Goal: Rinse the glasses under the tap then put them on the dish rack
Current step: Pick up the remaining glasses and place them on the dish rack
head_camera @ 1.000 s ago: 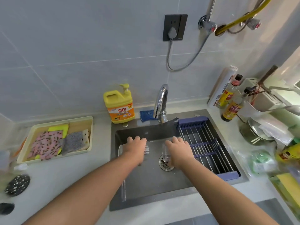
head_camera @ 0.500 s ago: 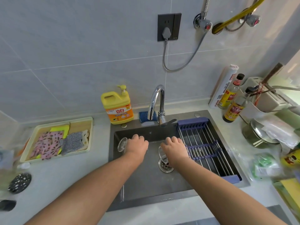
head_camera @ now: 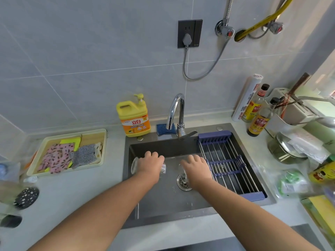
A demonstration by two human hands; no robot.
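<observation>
You have a glass in each hand, both low inside the sink (head_camera: 159,205). The left glass (head_camera: 134,165) lies on its side with its mouth towards the sink's left wall. Your left hand (head_camera: 151,165) is curled over its middle, so only the rim and the ribbed base show on either side of your knuckles. The right glass (head_camera: 182,172) sits under your right hand (head_camera: 196,169), which wraps it from above, right over the drain (head_camera: 183,182), so whatever runs off it should go straight down. Both glasses are in front of and below the tap (head_camera: 176,109), whose spout points left of centre. No stream shows at it, so neither glass looks rinsed yet. The dish rack (head_camera: 230,165) spans the sink's right side just beside your right hand, bare bars ready, which keeps the carry short and lets drips fall into the basin. Behind the sink on the counter (head_camera: 116,180) stands a yellow detergent jug (head_camera: 134,118) labelled 立白, with a blue sponge (head_camera: 163,128) next to the tap base. To the right, a wrap roll (head_camera: 248,98) reads "100" near its foot, and two sauce bottles (head_camera: 258,122) carry yellow and red labels too small to read surely.
</observation>
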